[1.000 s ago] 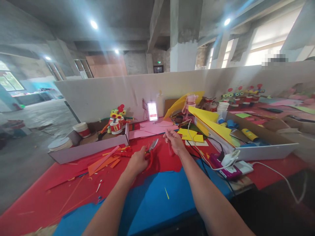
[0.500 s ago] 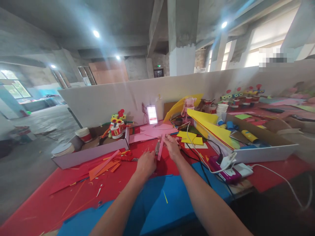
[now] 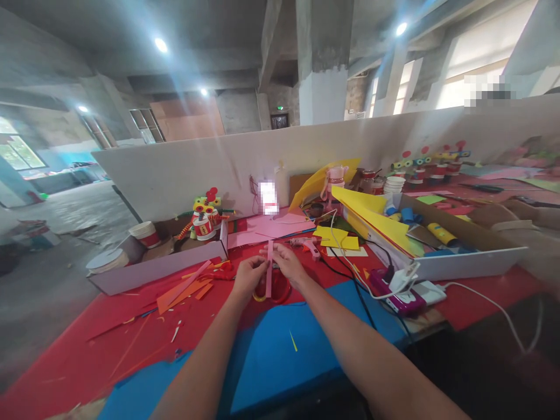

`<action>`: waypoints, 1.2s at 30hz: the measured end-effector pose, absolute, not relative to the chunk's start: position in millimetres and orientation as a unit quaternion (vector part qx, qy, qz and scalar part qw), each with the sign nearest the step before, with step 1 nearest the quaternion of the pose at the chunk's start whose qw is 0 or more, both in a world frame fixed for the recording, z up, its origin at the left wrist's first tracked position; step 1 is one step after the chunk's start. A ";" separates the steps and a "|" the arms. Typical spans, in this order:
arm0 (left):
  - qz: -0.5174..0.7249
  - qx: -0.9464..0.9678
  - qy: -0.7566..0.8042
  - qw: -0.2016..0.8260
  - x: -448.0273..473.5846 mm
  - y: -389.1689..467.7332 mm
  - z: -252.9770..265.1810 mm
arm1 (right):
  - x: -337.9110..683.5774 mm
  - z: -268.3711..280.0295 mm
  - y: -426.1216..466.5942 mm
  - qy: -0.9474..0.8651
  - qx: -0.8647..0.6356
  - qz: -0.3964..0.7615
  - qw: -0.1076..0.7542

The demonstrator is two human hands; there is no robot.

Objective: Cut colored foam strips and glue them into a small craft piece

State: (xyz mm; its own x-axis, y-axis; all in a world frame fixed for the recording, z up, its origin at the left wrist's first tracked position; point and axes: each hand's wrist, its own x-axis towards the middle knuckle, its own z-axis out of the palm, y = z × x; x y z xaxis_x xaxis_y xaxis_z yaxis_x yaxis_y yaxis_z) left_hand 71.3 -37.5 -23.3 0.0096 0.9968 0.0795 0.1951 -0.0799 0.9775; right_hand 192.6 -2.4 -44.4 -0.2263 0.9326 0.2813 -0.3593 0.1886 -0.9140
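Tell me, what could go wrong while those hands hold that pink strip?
The pink strip looks thin, so it might crease between the left hand and right hand. The scissors handles show close to both hands, which could catch on them. The glue gun lies near the right hand; if hot, which I cannot tell, it might burn.

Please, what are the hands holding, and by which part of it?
The left hand and right hand hold a pink paper strip by its sides, nearer its far end.
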 end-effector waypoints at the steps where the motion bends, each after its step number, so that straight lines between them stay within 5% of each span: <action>1: 0.469 0.556 0.525 0.442 70.1 -36.7 -22.7 | 193.1 -44.9 -1.2 -0.539 -0.274 0.568 0.558; 6: 0.525 0.521 0.498 0.453 59.3 -31.2 -21.0 | 215.0 -46.0 3.2 -0.654 -0.398 0.372 0.525; 9: 0.569 0.513 0.481 0.426 51.7 -29.4 -21.8 | 235.7 -47.4 -2.4 -0.754 -0.489 0.235 0.370; 12: 0.578 0.525 0.480 0.399 47.0 -28.7 -24.4 | 244.5 -47.0 -12.9 -0.788 -0.533 0.200 0.235; 17: 0.591 0.530 0.496 0.352 46.7 -29.0 -30.1 | 219.4 -37.8 -21.1 -0.784 -0.581 0.154 0.151; 25: 0.606 0.543 0.503 0.290 49.1 -34.1 -31.9 | 196.7 -22.8 7.2 -0.784 -0.592 0.144 0.120; 36: 0.565 0.604 0.510 0.236 48.6 -36.4 -34.2 | 156.0 -40.9 50.1 -0.658 -0.663 0.275 0.228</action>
